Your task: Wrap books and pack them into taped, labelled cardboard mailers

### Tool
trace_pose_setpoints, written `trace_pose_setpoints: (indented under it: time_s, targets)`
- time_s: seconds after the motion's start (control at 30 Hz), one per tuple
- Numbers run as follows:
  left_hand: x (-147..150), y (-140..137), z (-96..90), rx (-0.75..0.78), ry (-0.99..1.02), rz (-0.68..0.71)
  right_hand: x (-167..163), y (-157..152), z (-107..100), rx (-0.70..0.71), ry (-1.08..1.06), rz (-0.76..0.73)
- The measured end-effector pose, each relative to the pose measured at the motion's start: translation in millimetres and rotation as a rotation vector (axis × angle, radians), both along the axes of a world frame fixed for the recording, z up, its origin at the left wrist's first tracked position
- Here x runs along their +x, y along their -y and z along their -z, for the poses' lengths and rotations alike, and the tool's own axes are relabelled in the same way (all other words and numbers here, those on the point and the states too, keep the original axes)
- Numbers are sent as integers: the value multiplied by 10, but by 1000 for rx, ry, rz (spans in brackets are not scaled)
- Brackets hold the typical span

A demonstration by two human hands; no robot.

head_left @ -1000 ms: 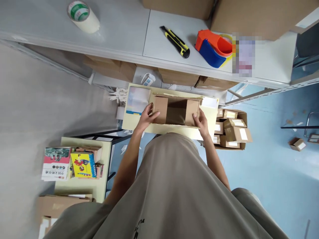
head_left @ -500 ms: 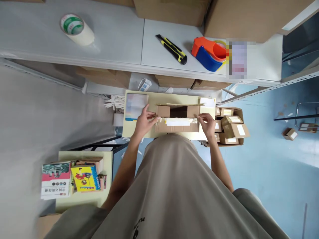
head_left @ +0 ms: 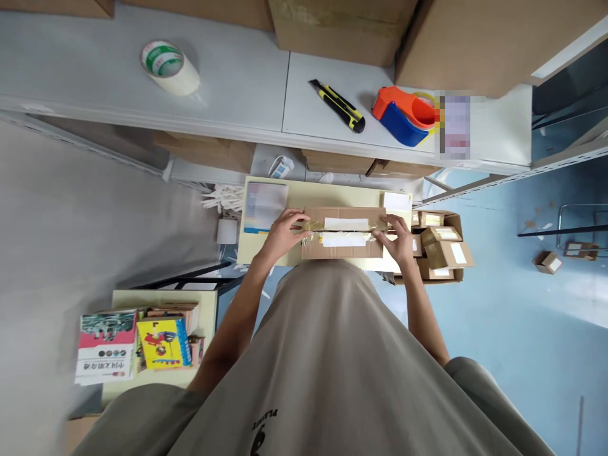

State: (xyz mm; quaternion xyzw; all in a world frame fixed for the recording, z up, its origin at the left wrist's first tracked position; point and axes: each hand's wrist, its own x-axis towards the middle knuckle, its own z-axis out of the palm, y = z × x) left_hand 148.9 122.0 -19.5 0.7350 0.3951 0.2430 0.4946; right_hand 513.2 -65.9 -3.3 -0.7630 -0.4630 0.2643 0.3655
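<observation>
A small brown cardboard box (head_left: 342,251) lies on the pale yellow table (head_left: 327,190) close to my body. Its two long top flaps are down and meet at a narrow seam. Each flap carries a white label strip and shiny clear tape. My left hand (head_left: 281,235) grips the left end of the box, thumb on the near flap and fingers on the far one. At the opposite end, my right hand (head_left: 399,242) holds the flaps in the same way. The inside of the box is hidden.
On the grey shelf (head_left: 228,82) above are a tape roll (head_left: 183,77), a box cutter (head_left: 338,106) and an orange-blue tape dispenser (head_left: 403,117). A printed booklet (head_left: 266,206) lies left of the box. Books (head_left: 164,342) are stacked lower left; a carton of small boxes (head_left: 446,246) stands right.
The far flap, which stood up with the box's dark inside showing, has folded down against the near flap. Both hands have stayed at the box ends. The whole view has shifted slightly.
</observation>
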Motion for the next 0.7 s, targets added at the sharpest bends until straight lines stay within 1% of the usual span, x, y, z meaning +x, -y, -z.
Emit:
trace_pose_setpoints:
  time_s: [0.1,0.2,0.33,0.43,0.57,0.7]
  targets:
    - [22,70,56,-28,17,-29,-35,11,8,3,-21,5]
    - [67,117,128,-12,5,-91,-99,31,37,-2,-45,32]
    - [129,110,245,-4,25,-177,-187,53,129,27,-100,109]
    - [148,101,311,-34,74,-197,-216,62,211,66,-191,167]
    - [150,135,342,-74,78,-205,-200,55,282,47,-336,199]
    - [165,164,346,-72,79,-228,-173,34,318,29,-351,203]
